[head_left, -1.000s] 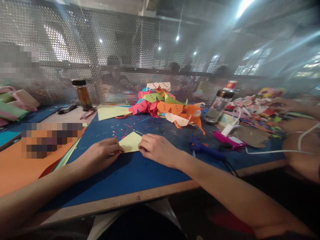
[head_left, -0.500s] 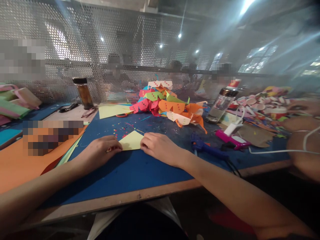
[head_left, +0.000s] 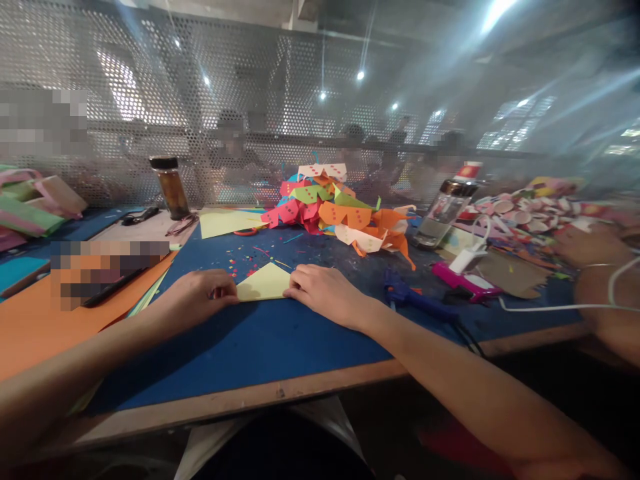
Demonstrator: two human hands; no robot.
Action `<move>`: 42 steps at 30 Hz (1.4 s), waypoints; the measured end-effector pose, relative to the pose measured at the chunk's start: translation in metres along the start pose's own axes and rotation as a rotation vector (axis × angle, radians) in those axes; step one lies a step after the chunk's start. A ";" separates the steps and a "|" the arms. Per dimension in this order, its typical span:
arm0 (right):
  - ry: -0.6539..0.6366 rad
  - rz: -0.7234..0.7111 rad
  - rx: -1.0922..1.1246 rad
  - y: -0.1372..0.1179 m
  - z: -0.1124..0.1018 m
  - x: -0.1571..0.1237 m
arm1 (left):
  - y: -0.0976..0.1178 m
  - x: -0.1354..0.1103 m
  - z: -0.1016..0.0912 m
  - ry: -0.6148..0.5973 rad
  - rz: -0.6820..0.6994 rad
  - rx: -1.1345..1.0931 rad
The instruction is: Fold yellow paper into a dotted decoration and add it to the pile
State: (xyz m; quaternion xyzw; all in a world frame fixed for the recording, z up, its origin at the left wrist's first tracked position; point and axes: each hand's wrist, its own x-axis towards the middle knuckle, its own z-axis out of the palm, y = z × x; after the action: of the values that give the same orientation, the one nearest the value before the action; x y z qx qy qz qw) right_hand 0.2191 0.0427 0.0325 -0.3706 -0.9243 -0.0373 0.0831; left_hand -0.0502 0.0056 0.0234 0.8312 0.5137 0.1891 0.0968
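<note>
**Left hand slides outward, baring more of the paper (head_left: 263, 283)**

The blue surface (head_left: 225, 367) fills the lower view, with a wooden strip along its near edge. Toward its far edge sits a bright pile (head_left: 345, 213) of cut shapes.

Since half a second ago, the left hand (head_left: 207, 291) has shifted toward the surface's left edge, while the right hand (head_left: 323, 295) has barely moved against the things around it. The hands are now a little further apart, each with fingertips touching one side corner of the paper; whether they pinch it or only press down, I cannot tell. This reads as smoothing along the straight side, since the outline is unchanged and no new fold shows.

The paper lies between the hands, in from the surface's near edge and short of the pile. It is plain pale yellow and triangular, its point toward the far edge, its straight side facing the near edge. It looks flat and probably folded, though its layers do not show. Tiny coloured scraps (head_left: 234, 274) lie just beyond it.
</note>
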 end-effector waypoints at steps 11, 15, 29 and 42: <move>-0.030 0.030 0.135 0.005 -0.002 0.001 | -0.010 0.004 -0.002 -0.077 -0.119 -0.039; -0.057 0.046 0.168 0.005 -0.005 0.001 | -0.021 0.005 -0.001 -0.093 -0.133 -0.069; -0.080 0.059 0.206 0.011 -0.006 0.000 | -0.024 0.005 -0.010 -0.147 -0.173 -0.091; -0.085 0.071 0.211 0.010 -0.007 0.001 | -0.026 0.000 -0.016 -0.192 -0.075 -0.063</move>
State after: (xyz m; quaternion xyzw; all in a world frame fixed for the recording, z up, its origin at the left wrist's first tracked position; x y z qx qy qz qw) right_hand 0.2261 0.0494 0.0396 -0.3935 -0.9121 0.0791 0.0837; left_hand -0.0777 0.0172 0.0289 0.8222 0.5267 0.1210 0.1787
